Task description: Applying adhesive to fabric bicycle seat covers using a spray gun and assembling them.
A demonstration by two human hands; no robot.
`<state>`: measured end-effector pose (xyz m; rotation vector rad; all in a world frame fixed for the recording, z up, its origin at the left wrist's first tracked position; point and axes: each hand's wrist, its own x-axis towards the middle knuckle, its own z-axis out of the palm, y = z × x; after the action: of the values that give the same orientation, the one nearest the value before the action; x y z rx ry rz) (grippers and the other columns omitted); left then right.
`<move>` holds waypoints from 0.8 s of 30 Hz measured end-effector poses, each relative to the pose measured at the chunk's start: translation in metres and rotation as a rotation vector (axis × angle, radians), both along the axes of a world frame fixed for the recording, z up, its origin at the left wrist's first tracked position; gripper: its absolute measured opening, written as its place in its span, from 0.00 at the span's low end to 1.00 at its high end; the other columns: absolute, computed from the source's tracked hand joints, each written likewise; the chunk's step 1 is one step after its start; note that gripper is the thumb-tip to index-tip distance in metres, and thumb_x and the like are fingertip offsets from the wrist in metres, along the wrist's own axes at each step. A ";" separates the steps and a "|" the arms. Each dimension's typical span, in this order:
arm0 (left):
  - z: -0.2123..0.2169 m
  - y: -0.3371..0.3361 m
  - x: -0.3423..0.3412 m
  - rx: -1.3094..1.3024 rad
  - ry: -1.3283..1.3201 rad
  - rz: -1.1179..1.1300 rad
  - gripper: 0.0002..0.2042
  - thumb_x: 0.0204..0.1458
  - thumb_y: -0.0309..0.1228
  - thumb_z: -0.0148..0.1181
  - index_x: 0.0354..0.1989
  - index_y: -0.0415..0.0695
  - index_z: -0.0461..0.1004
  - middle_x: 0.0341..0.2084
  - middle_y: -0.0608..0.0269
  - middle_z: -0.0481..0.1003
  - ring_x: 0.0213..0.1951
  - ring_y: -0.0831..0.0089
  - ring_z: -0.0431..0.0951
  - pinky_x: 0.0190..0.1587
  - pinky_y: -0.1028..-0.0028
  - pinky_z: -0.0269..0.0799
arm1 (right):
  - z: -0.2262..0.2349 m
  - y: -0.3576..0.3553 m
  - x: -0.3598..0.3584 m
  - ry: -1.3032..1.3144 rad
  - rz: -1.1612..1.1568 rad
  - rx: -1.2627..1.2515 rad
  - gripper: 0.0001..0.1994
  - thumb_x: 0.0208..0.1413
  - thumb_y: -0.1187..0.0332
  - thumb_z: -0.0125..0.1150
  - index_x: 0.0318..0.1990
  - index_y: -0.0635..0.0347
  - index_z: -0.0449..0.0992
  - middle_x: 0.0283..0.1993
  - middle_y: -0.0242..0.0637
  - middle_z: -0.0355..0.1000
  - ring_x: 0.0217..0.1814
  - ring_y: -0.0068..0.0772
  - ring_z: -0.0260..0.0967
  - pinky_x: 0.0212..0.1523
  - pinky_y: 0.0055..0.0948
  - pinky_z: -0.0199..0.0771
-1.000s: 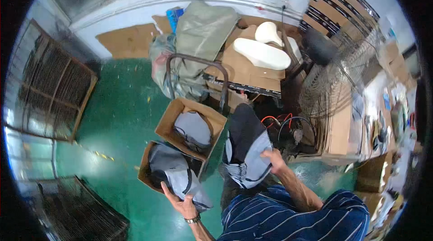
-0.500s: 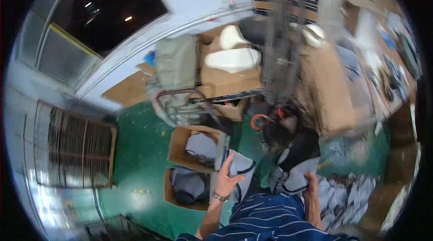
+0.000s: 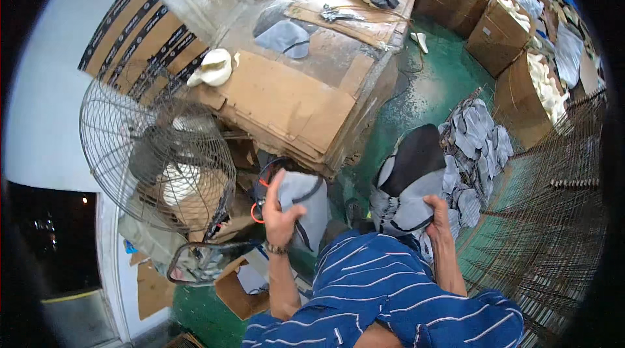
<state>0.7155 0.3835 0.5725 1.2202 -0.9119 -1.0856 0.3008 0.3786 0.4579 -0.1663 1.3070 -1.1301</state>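
Note:
My right hand grips the near right edge of a bundle of grey and black fabric pieces, thumb on top. The bundle has a large rounded black part and a rough, layered left side. My left hand, fingers stretched upward and thumb apart, is against the left side of a grey fabric piece with a dark curved band. That piece appears held along its edge, though the fingers behind it are partly hidden. A heap of similar grey pieces lies beyond my right hand.
A large wire-caged fan stands at the left. Flat cardboard covers a low worktable ahead. Cardboard boxes with white moulded shapes stand at the far right, near a wire rack. An opened box sits by my left forearm.
My view has swung to the right, bringing the worktable, fabric heap and wire rack further into sight. Both hands have turned with me, keeping the fabric pieces with them.

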 end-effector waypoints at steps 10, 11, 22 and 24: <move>0.070 -0.220 0.042 -0.309 -0.539 -0.038 0.43 0.43 0.31 0.79 0.71 0.43 0.66 0.64 0.56 0.71 0.62 0.67 0.72 0.65 0.68 0.67 | 0.011 0.044 -0.066 -0.022 -0.533 -0.010 0.09 0.46 0.69 0.67 0.36 0.57 0.77 0.36 0.32 0.75 0.39 0.33 0.74 0.47 0.34 0.76; 0.066 -0.234 0.042 -0.363 -0.561 -0.032 0.43 0.43 0.31 0.80 0.71 0.42 0.66 0.64 0.56 0.71 0.62 0.67 0.72 0.65 0.68 0.67 | 0.013 0.049 -0.072 -0.013 -0.531 -0.068 0.11 0.47 0.68 0.66 0.40 0.58 0.78 0.39 0.34 0.76 0.41 0.36 0.75 0.49 0.35 0.77; 0.017 -0.317 -0.010 -0.050 -0.265 -0.248 0.41 0.48 0.22 0.73 0.74 0.43 0.62 0.45 0.64 0.79 0.43 0.77 0.78 0.48 0.77 0.76 | 0.022 0.009 -0.126 0.025 -0.705 0.026 0.23 0.45 0.63 0.68 0.51 0.62 0.76 0.46 0.38 0.78 0.48 0.41 0.77 0.51 0.39 0.80; 0.001 -0.344 -0.027 -0.014 -0.262 -0.289 0.41 0.49 0.20 0.72 0.74 0.43 0.61 0.44 0.65 0.79 0.43 0.78 0.78 0.48 0.77 0.76 | 0.003 -0.020 -0.138 0.015 -0.719 0.076 0.21 0.46 0.65 0.67 0.49 0.61 0.77 0.45 0.38 0.78 0.48 0.40 0.77 0.50 0.39 0.80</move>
<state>0.6883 0.0390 0.5738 1.2635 -1.3270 -1.1586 0.1624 0.3590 0.4608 0.3848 1.4636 -1.6725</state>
